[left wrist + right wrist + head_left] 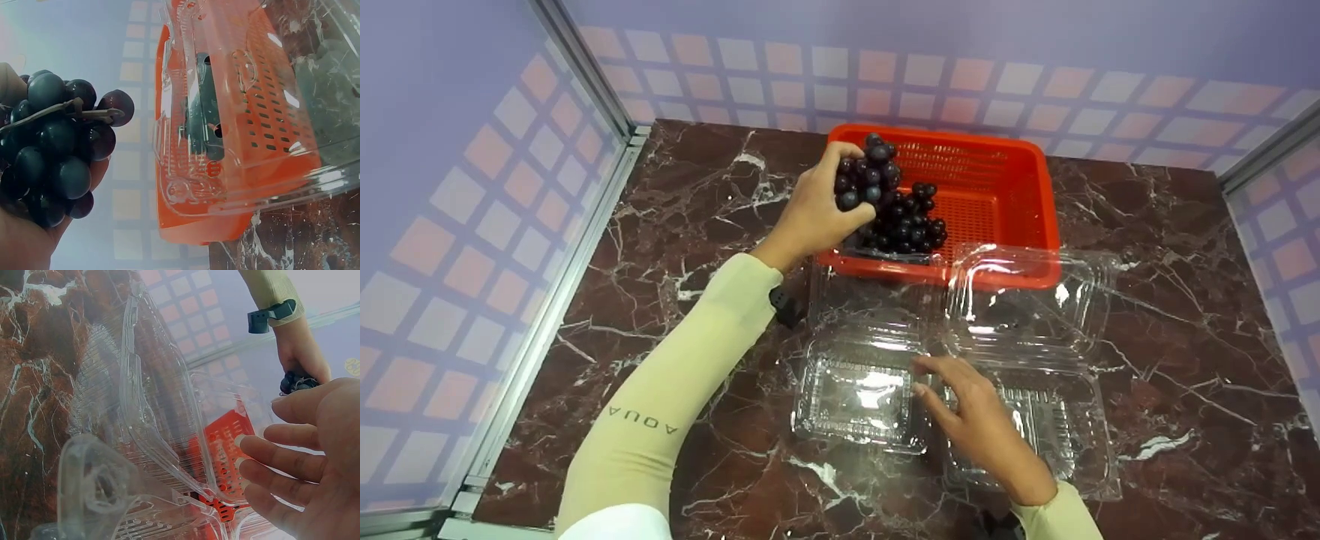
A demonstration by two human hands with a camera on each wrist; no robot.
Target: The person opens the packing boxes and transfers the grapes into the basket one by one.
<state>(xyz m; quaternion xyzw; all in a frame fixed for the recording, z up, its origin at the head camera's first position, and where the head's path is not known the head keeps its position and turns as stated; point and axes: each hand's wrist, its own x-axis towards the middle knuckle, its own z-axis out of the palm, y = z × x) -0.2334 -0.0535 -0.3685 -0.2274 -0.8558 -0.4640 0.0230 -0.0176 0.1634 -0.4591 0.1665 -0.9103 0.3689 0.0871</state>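
Note:
My left hand (819, 202) grips a bunch of dark grapes (873, 174), raised over the left side of a red plastic basket (1044, 202). In the left wrist view, the held grapes (56, 140) show a pale stem across them. A second bunch of dark grapes (911, 225) lies inside the basket. Below, my right hand (979, 409) hovers over two clear plastic clamshell boxes, fingers parted and holding nothing. The left clamshell box (859, 397) and the right clamshell box (1080, 427) stand side by side, lids (1027, 307) tipped back against the basket's front.
A dark red marbled tabletop (720, 217) carries everything. Purple panels with pink and white squares (780, 64) rise at the back and sides, set in metal frame bars (547, 300). The clear lids overlap the basket's front rim.

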